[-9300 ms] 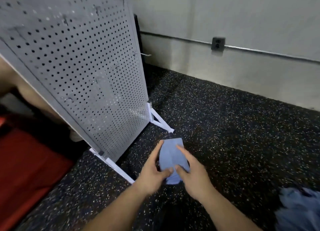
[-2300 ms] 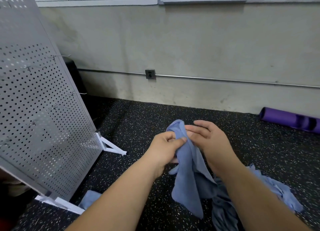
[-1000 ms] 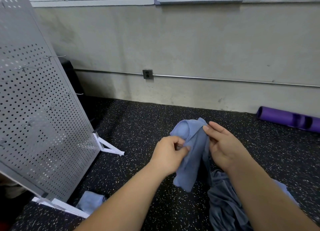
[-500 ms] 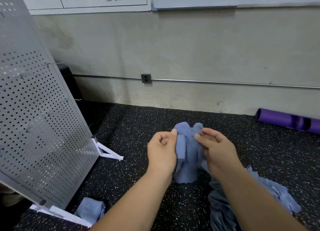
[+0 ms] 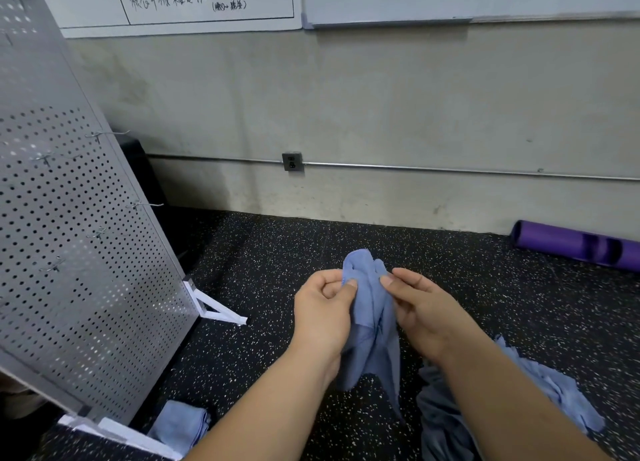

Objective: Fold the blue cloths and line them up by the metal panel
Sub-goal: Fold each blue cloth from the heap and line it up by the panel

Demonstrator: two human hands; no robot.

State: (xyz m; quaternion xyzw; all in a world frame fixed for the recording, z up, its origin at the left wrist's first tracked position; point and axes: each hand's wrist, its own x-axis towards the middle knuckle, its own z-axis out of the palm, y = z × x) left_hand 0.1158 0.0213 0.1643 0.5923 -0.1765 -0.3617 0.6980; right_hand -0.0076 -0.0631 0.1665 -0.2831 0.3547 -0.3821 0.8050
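The floor (image 5: 277, 253) was black rubber flecked with white, running back to a bare grey wall (image 5: 381, 97). The wall carried a whiteboard (image 5: 173, 3) with handwriting, a dark outlet (image 5: 292, 161) and a thin metal pipe (image 5: 450, 169) running sideways from it. A perforated metal panel (image 5: 69, 235) stood tilted on the floor, propped on white feet (image 5: 218, 310), with a few small wire hooks (image 5: 104, 135) set in its holes.

Just beside the panel's nearest foot, a folded blue cloth (image 5: 180, 426) lay flat on the floor. To the right of the panel, well apart from it, both hands were held up over the floor with a loose blue cloth (image 5: 370, 322) between them. The left hand (image 5: 322, 315) pinched the cloth's upper edge between thumb and curled forefinger, on the side toward the panel. The right hand (image 5: 422, 311) pinched the same edge on the side away from the panel, its other fingers loosely curled. The cloth bunched above the fingertips and hung limp between the wrists.

Farther from the panel, past the right forearm, a rumpled pile of blue cloths (image 5: 550, 391) lay on the floor. Farthest from the panel, a purple roll (image 5: 575, 246) lay at the foot of the wall.
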